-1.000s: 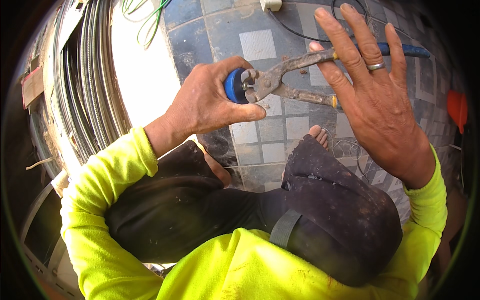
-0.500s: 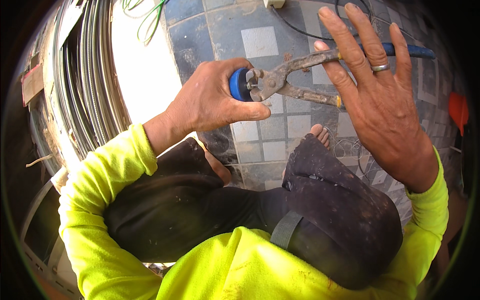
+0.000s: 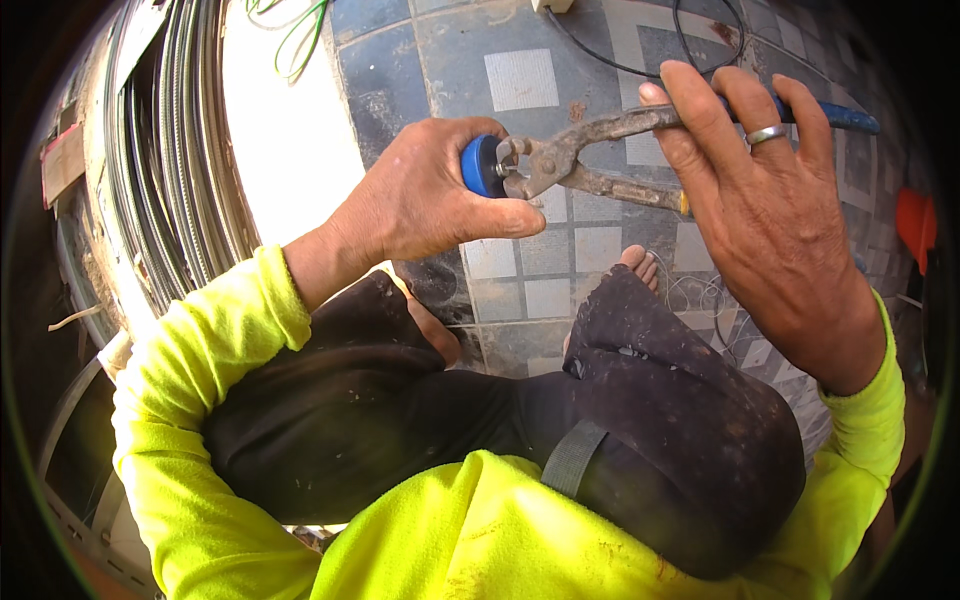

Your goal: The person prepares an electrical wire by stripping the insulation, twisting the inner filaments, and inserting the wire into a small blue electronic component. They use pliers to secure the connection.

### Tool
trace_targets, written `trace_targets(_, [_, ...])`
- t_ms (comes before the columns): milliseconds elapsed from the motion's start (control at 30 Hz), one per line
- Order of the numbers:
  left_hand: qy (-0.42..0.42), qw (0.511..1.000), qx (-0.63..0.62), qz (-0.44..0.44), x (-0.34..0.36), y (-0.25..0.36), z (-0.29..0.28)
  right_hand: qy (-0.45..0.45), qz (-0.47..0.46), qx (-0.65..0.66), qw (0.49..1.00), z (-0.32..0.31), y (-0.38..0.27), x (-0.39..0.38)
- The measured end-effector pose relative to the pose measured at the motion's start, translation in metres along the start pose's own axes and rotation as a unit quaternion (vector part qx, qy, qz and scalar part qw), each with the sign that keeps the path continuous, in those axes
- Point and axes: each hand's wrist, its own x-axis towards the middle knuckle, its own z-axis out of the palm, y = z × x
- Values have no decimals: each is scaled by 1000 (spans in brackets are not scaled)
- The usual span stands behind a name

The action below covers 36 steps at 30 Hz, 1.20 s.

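My left hand (image 3: 415, 195) is wrapped round a round blue and black piece (image 3: 478, 168) with a small metal bolt at its centre. The worn jaws of a pair of pincers (image 3: 550, 163) are at that bolt, and my left thumb lies just below them. On the right, my right hand (image 3: 770, 205), with a ring on one finger, has its fingers curled over the upper handle. That handle ends in a blue sleeve beyond the fingers. The lower handle runs spread apart from it towards my palm, and its far end is hidden behind the hand.
Long bundled metal strips (image 3: 185, 140) lie at the left beside a bright white surface (image 3: 285, 140). A green cord (image 3: 300, 50) and a black cable (image 3: 610, 62) lie farther off on the patterned tile floor (image 3: 520, 80). Thin wire (image 3: 705, 295) lies near my foot, and an orange object (image 3: 914, 230) stands at far right.
My right fingers have curled down from stretched out onto the upper handle. The right hand has shifted slightly right. The left hand and the blue and black piece stay almost still.
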Motion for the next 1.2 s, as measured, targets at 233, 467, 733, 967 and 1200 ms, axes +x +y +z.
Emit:
trace_targets(233, [6,999,18,27,-1,-3,-2,0,-4,35,999,-7,-1,-1])
trace_targets(467, [74,987,118,75,-3,0,2,7,-8,68,998,-6,2,2])
trace_targets(733, [105,977,164,89,-4,1,2,6,-12,68,998,-4,1,3])
trace_targets(967, [162,952,229,125,-8,4,6,3,-15,70,997,-1,3,1])
trace_targets(1200, [172,943,246,142,-9,3,8,-65,-15,137,988,-2,2,0])
